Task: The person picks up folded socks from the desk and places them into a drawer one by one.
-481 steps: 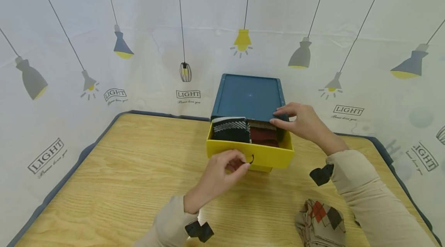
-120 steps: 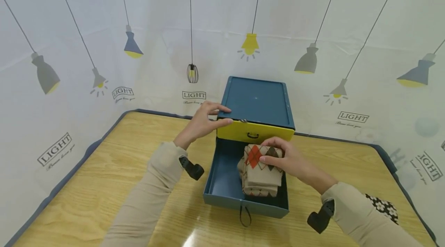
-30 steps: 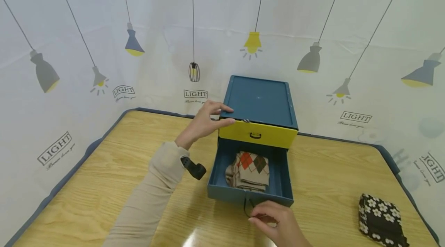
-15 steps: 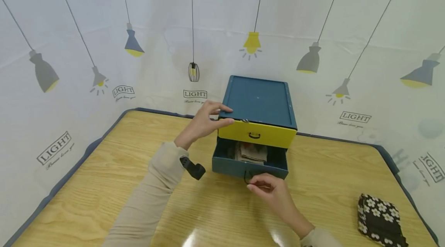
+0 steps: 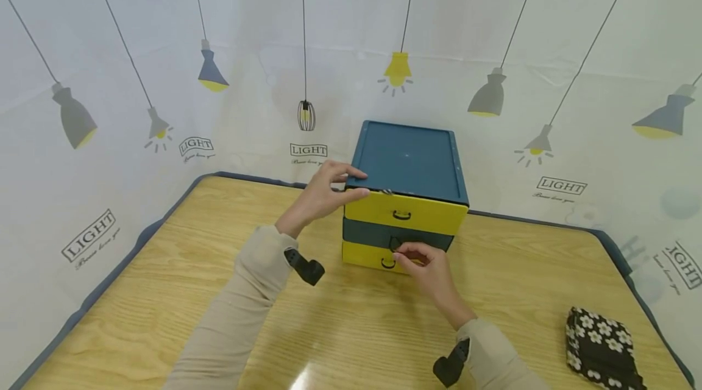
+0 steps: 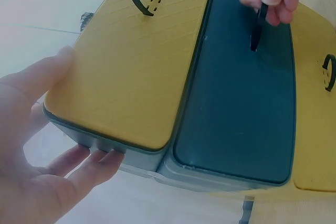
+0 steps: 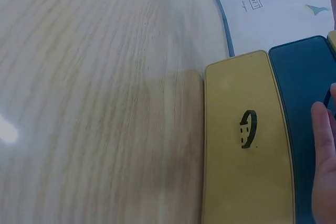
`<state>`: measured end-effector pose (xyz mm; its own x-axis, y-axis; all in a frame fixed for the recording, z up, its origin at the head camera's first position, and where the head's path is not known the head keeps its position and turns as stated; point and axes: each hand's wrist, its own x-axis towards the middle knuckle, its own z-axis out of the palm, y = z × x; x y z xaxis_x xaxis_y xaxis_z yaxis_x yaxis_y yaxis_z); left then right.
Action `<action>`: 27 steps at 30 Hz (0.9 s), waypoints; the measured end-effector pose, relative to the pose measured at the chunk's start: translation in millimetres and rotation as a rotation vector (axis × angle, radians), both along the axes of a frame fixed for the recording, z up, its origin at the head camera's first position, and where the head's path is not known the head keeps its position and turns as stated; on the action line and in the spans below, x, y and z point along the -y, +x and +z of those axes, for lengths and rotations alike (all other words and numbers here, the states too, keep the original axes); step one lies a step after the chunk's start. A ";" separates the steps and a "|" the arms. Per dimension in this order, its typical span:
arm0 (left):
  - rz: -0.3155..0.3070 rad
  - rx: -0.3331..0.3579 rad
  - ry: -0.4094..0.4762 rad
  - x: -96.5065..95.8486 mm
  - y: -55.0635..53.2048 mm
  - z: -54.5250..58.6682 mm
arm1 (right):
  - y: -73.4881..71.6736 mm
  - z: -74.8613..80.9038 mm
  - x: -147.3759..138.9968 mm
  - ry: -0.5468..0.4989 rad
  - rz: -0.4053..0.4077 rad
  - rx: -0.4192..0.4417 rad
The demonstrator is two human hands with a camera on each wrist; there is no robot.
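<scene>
A small drawer cabinet (image 5: 406, 161) with a blue top stands at the back of the table. Its yellow top drawer (image 5: 373, 207), blue middle drawer (image 5: 362, 233) and yellow bottom drawer (image 5: 359, 254) are all pushed in. My right hand (image 5: 433, 268) pinches the black pull loop (image 6: 255, 38) of the middle drawer. At the top left front corner rests my left hand (image 5: 320, 198), fingers extended on the blue top and thumb against the yellow front. The argyle socks are hidden inside the middle drawer. A bit of striped cloth (image 5: 387, 191) peeks out above the top drawer.
Folded black socks with white flowers (image 5: 600, 344) lie on the wooden table (image 5: 307, 317) at the right. A white sheet printed with lamps (image 5: 247, 73) hangs behind and to both sides.
Earlier my right hand lowered the argyle socks into the pulled-out blue drawer. It then took the loop and slid that drawer in. My left hand has stayed on the cabinet corner.
</scene>
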<state>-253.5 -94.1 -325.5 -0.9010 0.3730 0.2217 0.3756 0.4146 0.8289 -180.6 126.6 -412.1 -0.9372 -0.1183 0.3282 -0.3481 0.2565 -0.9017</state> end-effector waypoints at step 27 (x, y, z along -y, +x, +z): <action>0.002 0.004 0.004 -0.1 -0.7 -0.4 | -17.6 -66.4 2.6 0.049 -0.127 0.119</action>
